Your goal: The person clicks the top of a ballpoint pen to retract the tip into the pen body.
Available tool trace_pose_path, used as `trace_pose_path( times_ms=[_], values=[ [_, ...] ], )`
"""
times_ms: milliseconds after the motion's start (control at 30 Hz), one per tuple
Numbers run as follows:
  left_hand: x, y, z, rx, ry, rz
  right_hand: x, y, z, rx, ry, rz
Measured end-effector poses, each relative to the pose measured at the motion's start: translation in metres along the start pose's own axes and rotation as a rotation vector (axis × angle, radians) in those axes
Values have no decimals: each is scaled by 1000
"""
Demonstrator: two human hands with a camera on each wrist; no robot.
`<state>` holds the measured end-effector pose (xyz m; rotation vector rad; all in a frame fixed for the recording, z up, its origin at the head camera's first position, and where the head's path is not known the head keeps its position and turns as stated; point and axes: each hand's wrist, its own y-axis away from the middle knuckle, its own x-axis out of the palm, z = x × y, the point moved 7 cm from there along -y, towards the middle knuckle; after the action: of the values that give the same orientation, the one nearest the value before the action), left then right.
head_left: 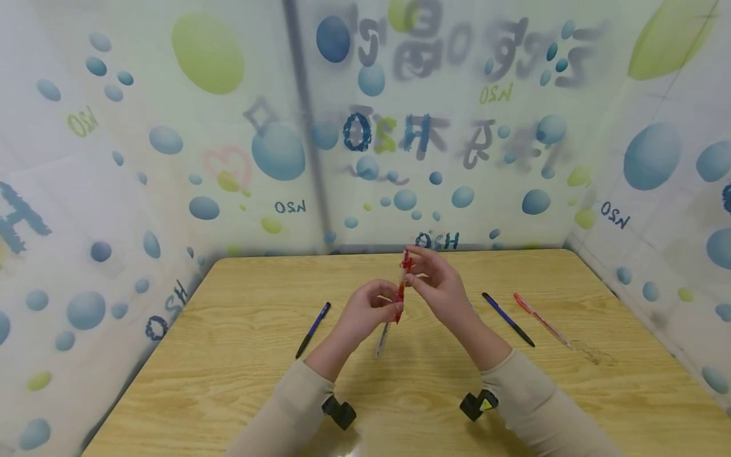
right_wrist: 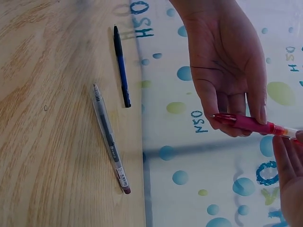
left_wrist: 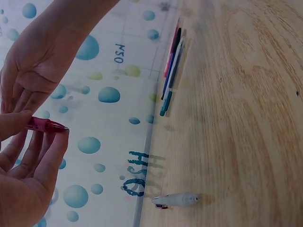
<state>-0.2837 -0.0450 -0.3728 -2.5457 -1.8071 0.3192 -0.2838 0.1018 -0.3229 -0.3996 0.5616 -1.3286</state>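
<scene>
A red pen (head_left: 401, 289) with a pink grip and a clear section is held up above the table, nearly upright, between both hands. My left hand (head_left: 370, 311) pinches its lower part, where the pen's tip (right_wrist: 215, 115) shows in the right wrist view. My right hand (head_left: 438, 282) grips the upper end with thumb and fingers. Below the hands a clear pen (head_left: 383, 341) lies on the table, its upper end hidden by the left hand. In the left wrist view, my left hand (left_wrist: 33, 184) and right hand (left_wrist: 35, 66) partly cover the red pen (left_wrist: 45, 125).
On the wooden table (head_left: 228, 381), a blue pen (head_left: 313, 330) lies to the left. Another blue pen (head_left: 508, 319) and a clear-and-red pen (head_left: 542, 320) lie to the right. A teal-ended pen (left_wrist: 165, 104) lies beside them. Bubble-patterned walls (head_left: 257, 222) enclose the table's back and sides.
</scene>
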Motion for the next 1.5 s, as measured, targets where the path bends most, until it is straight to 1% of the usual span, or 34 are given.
trace_pose_path(
  times_ms=[167, 333, 567, 833, 1200, 1433, 1500],
  values=[
    [0, 0, 0, -7, 15, -4, 0, -1, 2, -1, -6, -4],
    [1, 1, 1, -15, 24, 2, -1, -2, 5, 15, -18, -13],
    [2, 1, 1, 7, -16, 3, -1, -1, 4, 33, -25, -13],
    [3, 0, -1, 24, -61, -1, -4, -1, 3, 23, -16, -24],
    [3, 0, -1, 3, -52, -3, -4, 0, 3, 14, -20, -31],
    [3, 1, -1, 15, -62, 0, -4, 1, -2, 28, -43, -26],
    [3, 1, 0, 9, -62, -1, -3, 1, -2, 27, -41, -21]
  ],
)
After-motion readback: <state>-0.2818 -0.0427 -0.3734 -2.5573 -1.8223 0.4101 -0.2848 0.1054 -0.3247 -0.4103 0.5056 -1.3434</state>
